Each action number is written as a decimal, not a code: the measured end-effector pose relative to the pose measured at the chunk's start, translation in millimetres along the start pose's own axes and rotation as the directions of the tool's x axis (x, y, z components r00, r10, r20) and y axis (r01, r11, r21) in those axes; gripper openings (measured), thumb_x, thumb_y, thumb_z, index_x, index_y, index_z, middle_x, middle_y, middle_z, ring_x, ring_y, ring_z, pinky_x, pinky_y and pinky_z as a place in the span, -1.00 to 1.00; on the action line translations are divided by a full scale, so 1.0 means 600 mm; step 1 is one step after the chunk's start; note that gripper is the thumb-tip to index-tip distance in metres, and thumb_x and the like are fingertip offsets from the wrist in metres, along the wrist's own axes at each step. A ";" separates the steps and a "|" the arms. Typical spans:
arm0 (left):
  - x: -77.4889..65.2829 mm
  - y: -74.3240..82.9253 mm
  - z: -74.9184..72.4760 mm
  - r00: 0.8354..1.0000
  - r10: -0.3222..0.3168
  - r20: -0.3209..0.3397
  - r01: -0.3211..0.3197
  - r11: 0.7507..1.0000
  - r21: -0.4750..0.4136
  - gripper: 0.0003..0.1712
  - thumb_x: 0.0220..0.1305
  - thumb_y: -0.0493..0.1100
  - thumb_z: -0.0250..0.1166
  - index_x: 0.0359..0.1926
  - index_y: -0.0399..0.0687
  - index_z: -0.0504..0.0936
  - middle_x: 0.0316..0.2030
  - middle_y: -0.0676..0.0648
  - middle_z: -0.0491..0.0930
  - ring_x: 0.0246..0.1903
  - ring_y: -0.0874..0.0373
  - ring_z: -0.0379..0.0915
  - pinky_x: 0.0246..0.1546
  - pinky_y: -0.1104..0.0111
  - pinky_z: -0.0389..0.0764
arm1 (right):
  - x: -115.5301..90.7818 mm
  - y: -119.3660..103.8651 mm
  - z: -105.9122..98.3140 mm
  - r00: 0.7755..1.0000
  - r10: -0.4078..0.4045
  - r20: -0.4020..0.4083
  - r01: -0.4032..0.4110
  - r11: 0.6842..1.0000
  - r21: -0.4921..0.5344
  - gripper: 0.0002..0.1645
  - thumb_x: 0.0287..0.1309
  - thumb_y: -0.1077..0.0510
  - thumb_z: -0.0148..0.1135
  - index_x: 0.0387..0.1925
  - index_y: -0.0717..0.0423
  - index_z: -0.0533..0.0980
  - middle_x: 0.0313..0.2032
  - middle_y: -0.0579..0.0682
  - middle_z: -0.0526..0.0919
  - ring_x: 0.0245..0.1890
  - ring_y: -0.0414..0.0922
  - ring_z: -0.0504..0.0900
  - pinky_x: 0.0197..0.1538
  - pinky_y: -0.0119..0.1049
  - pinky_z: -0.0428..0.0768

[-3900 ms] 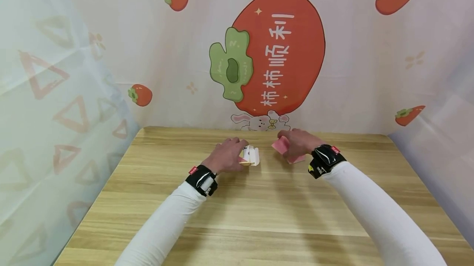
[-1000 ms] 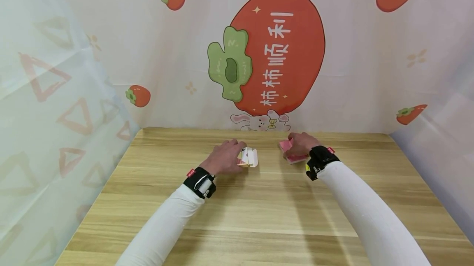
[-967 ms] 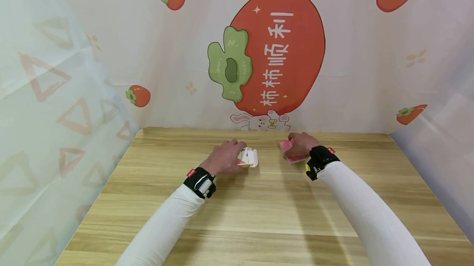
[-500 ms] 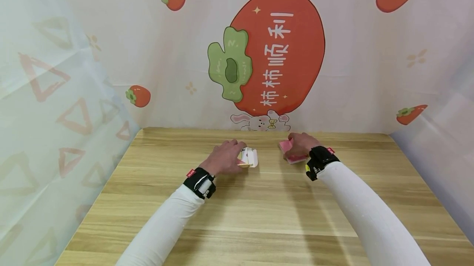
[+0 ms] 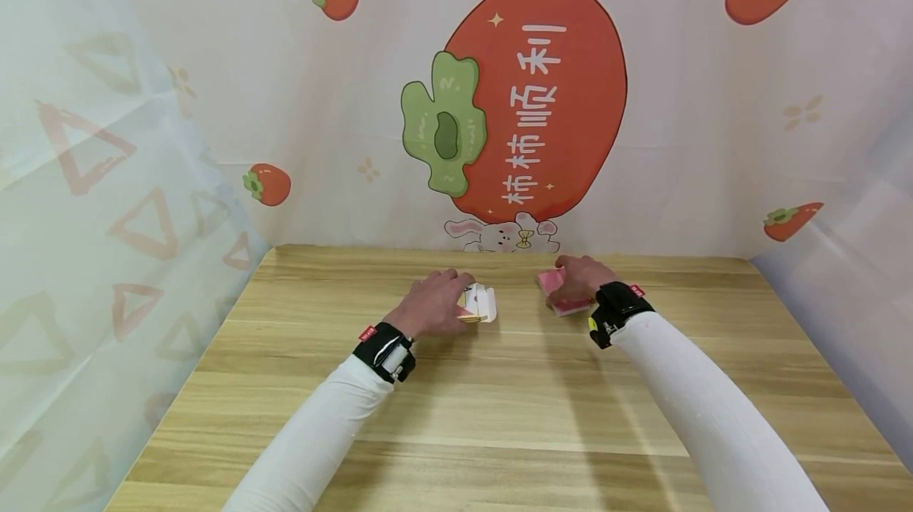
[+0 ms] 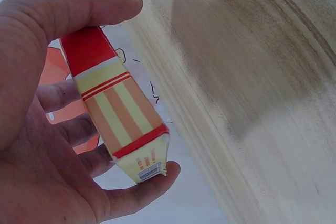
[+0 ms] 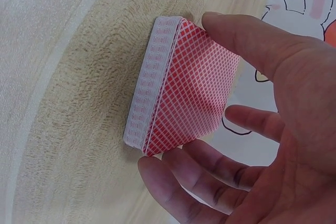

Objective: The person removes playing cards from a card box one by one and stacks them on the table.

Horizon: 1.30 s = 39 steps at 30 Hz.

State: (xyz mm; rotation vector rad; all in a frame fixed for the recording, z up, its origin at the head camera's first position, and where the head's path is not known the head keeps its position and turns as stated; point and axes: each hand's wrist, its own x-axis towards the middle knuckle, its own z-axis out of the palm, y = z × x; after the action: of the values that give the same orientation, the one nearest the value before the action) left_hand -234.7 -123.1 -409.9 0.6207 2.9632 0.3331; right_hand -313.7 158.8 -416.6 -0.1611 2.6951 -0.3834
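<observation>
Right wrist view: a deck of cards [image 7: 197,82] is pinched by the right hand [image 5: 581,278], its patterned back turned up beneath the palm and its corners caught between the thumb and the fingertips. The deck seems to be set on the surface [image 5: 499,409], though contact along its whole underside cannot be confirmed. Off beyond the fingers of the left hand [image 5: 431,302], on the side facing the right hand, the unfolded white flap [image 5: 490,303] of a card carton [image 6: 121,103] is shown. The carton itself is gripped between that hand's thumb and curled fingers, its barcode end lying by the little finger.

The deck is judged light and bendy when taken whole, with slick faces by which single cards could be shed if pressure were put on the top alone; it is best gripped by opposite edges, with the stack kept squared. The carton is judged very light and of thin board, stiff along its folds but easily crushed at the walls, so it should be held gently by the narrow sides, with the flap left free of the fingers.
</observation>
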 end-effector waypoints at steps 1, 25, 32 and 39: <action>0.000 0.000 0.000 1.000 0.000 0.000 0.000 1.000 -0.001 -0.13 0.03 0.02 0.58 0.36 0.00 0.46 0.12 -0.13 0.53 0.02 -0.07 0.45 0.03 -0.13 0.51 | 0.000 0.000 0.000 1.000 -0.001 0.000 0.001 1.000 0.000 0.10 -0.06 -0.17 0.56 0.44 0.15 0.28 0.15 0.29 0.50 0.04 0.19 0.45 0.18 0.18 0.48; -0.004 -0.003 0.003 1.000 0.009 -0.005 -0.009 1.000 -0.002 -0.15 0.02 0.01 0.58 0.34 -0.02 0.47 0.12 -0.13 0.54 0.01 -0.07 0.45 0.00 -0.12 0.52 | -0.001 0.001 0.002 1.000 0.016 -0.007 -0.016 1.000 0.001 0.07 -0.01 -0.19 0.52 0.41 0.21 0.28 0.07 0.28 0.53 -0.03 0.17 0.47 0.05 0.08 0.54; -0.007 -0.003 0.001 1.000 0.005 -0.002 -0.005 1.000 -0.006 -0.14 0.02 0.02 0.58 0.35 -0.03 0.46 0.12 -0.14 0.54 0.01 -0.07 0.45 0.00 -0.13 0.52 | -0.004 -0.002 0.001 1.000 0.020 -0.007 -0.020 1.000 0.008 0.06 0.01 -0.18 0.51 0.40 0.23 0.28 0.07 0.29 0.53 -0.04 0.17 0.47 0.05 0.07 0.55; -0.009 -0.003 -0.002 1.000 0.002 0.000 -0.002 1.000 -0.008 -0.15 0.03 0.02 0.57 0.35 -0.02 0.47 0.13 -0.14 0.54 0.01 -0.06 0.45 -0.01 -0.12 0.53 | -0.009 -0.004 -0.005 1.000 -0.002 -0.013 0.003 1.000 0.022 0.06 0.04 -0.17 0.48 0.43 0.25 0.25 0.15 0.32 0.48 0.05 0.19 0.43 0.15 0.15 0.50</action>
State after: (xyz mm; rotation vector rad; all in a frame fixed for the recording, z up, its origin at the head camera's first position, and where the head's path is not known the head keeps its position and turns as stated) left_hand -230.9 -126.9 -408.9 0.6224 2.9597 0.3444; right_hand -309.9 158.2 -411.4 -0.1561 2.7023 -0.4155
